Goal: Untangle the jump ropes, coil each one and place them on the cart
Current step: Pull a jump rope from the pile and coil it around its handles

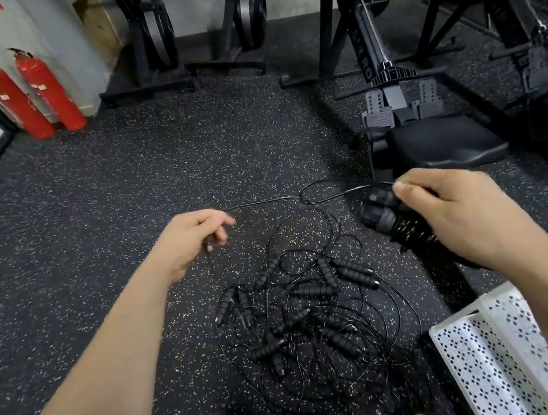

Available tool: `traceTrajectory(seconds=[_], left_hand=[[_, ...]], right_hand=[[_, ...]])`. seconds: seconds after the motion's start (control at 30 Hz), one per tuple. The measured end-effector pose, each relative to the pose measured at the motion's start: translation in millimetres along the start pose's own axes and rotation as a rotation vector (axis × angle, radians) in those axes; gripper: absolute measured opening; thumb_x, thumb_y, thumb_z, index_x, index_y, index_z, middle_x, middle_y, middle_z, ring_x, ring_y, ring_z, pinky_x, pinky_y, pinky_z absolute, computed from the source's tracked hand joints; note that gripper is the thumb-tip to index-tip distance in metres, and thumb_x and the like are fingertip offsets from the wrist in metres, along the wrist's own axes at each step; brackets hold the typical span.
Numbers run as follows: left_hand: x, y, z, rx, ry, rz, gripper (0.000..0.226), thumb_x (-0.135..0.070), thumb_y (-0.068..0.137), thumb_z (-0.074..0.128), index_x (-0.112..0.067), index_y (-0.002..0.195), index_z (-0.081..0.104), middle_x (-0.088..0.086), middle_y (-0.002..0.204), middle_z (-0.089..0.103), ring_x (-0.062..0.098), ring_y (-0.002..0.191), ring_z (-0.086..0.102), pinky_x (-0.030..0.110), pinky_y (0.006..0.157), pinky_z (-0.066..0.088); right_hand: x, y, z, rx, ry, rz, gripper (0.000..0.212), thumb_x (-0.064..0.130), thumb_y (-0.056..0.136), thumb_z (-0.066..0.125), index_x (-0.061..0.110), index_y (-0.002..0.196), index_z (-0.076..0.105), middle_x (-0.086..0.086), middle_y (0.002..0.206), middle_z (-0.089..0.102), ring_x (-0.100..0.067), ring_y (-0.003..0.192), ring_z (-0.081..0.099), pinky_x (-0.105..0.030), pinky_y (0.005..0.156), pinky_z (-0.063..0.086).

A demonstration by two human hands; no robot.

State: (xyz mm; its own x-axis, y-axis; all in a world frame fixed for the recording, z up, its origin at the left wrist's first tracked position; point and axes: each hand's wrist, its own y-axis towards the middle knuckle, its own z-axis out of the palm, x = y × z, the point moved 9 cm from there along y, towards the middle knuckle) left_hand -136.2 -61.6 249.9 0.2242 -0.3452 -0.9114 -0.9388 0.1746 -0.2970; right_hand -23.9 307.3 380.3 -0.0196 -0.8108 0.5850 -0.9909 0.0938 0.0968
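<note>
- Fingers (414,193) of my right hand (467,218), right of centre, are curled round a pair of black rope handles (381,209), thumb on top.
- At centre frame, my left hand (194,241) pinches the thin cord (265,202), which runs rightward from its fingertips to those handles.
- Below and between both hands, the tangle of jump ropes (313,316) lies on the speckled floor (124,177), apart from my fingers.
- At lower right, the perforated white cart (483,347) sits just beside the tangle.

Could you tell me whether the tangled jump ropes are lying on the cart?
No, the tangled black jump ropes lie on the speckled rubber floor beside the white perforated metal cart.
</note>
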Motion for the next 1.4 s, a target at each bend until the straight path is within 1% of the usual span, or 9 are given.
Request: traceTrajectory(seconds=[0.17,0.37,0.53,0.63,0.73,0.87,1.0,1.2,1.4], left_hand=[[77,9,-54,-0.303,0.077,-0.253,0.027,-0.026,0.111,0.058,-0.013,0.101,0.079,0.014,0.097,0.081,0.018,0.077,0.069,0.028,0.065,0.046],[97,20,-27,-0.170,0.273,-0.384,0.023,-0.024,0.110,0.059,-0.016,0.106,0.080,0.001,0.098,0.083,0.017,0.087,0.072,0.041,0.090,0.054],[60,23,12,-0.003,0.565,-0.169,0.044,-0.031,0.107,0.064,-0.040,0.149,0.057,-0.011,0.152,0.058,0.017,0.129,0.060,0.040,0.109,0.048],[16,18,46,0.071,0.510,0.060,0.061,-0.026,0.107,0.063,-0.055,0.155,0.041,-0.014,0.163,0.046,0.007,0.099,0.057,0.021,0.078,0.047],[-30,0,79,0.156,0.350,0.232,0.062,-0.022,0.108,0.060,-0.070,0.144,0.044,-0.020,0.168,0.038,0.011,0.109,0.055,0.027,0.083,0.045],[-55,-25,112,0.298,0.253,0.241,0.041,-0.026,0.111,0.058,-0.060,0.132,0.065,-0.025,0.145,0.064,0.016,0.129,0.065,0.038,0.115,0.041],[-52,-31,114,0.315,0.205,0.165,0.031,-0.021,0.111,0.059,-0.041,0.128,0.075,-0.019,0.119,0.079,0.008,0.123,0.066,0.028,0.113,0.037],[-43,-27,113,0.351,0.050,0.092,0.028,-0.027,0.113,0.053,-0.034,0.135,0.071,-0.007,0.122,0.080,0.016,0.123,0.070,0.052,0.121,0.039],[-40,-31,114,0.392,0.212,0.098,0.024,-0.026,0.105,0.070,-0.027,0.128,0.067,-0.006,0.107,0.083,0.011,0.108,0.077,0.035,0.110,0.045]], right_hand=[[-5,-1,-21,-0.098,0.030,-0.007,0.024,0.039,0.108,0.056,0.024,0.098,0.071,0.004,0.085,0.074,-0.020,0.087,0.066,-0.044,0.085,0.051],[6,-3,-12,-0.058,0.043,-0.074,0.023,0.044,0.108,0.053,0.030,0.098,0.069,0.006,0.077,0.069,-0.008,0.078,0.062,-0.037,0.079,0.052],[20,-7,6,0.029,0.053,-0.156,0.028,0.051,0.108,0.050,0.031,0.104,0.069,0.003,0.081,0.071,-0.013,0.078,0.067,-0.037,0.079,0.055],[26,-9,19,0.091,0.067,-0.183,0.030,0.055,0.109,0.048,0.034,0.111,0.069,0.001,0.090,0.076,-0.020,0.087,0.072,-0.046,0.085,0.059],[29,-10,28,0.134,0.067,-0.191,0.029,0.053,0.109,0.048,0.034,0.112,0.070,0.003,0.093,0.077,-0.017,0.091,0.072,-0.046,0.088,0.058],[29,-10,32,0.140,0.072,-0.192,0.027,0.052,0.110,0.049,0.035,0.111,0.070,0.004,0.095,0.077,-0.019,0.093,0.073,-0.048,0.089,0.059],[23,-7,29,0.103,0.082,-0.169,0.028,0.053,0.110,0.049,0.034,0.111,0.070,0.002,0.091,0.077,-0.021,0.089,0.073,-0.049,0.085,0.059],[20,-6,26,0.067,0.103,-0.157,0.029,0.052,0.109,0.050,0.031,0.110,0.070,0.002,0.087,0.075,-0.018,0.086,0.071,-0.047,0.084,0.059],[19,-5,20,0.025,0.109,-0.138,0.025,0.047,0.110,0.051,0.033,0.103,0.070,0.002,0.078,0.070,-0.015,0.076,0.065,-0.037,0.075,0.054]])
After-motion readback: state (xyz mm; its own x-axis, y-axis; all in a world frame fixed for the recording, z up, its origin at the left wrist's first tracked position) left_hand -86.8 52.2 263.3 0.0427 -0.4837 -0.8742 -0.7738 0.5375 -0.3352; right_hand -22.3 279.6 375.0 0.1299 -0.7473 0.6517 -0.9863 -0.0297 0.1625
